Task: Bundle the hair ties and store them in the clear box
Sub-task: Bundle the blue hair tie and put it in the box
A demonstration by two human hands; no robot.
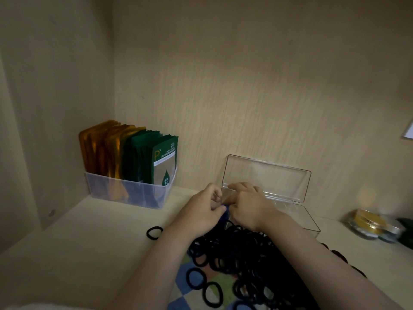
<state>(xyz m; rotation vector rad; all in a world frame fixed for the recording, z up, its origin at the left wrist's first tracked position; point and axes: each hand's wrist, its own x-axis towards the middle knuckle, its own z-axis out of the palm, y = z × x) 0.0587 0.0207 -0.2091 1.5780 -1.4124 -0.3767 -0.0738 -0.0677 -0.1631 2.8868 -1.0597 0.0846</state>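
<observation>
A big heap of black hair ties (243,262) lies on the shelf under my forearms, partly on a checked cloth (190,287). My left hand (201,211) and my right hand (248,204) meet above the heap's far end, both pinching a dark blue hair tie (224,214) stretched between them. The clear box (297,217) stands just behind my right hand with its lid (266,177) raised against the back wall. One loose black tie (154,232) lies to the left of my left wrist.
A translucent tub (127,193) of gold and green sachets stands in the back left corner. At the far right sit a round gold-lidded tin (368,222) and a dark green object (405,231). Wooden walls close the shelf at back and left.
</observation>
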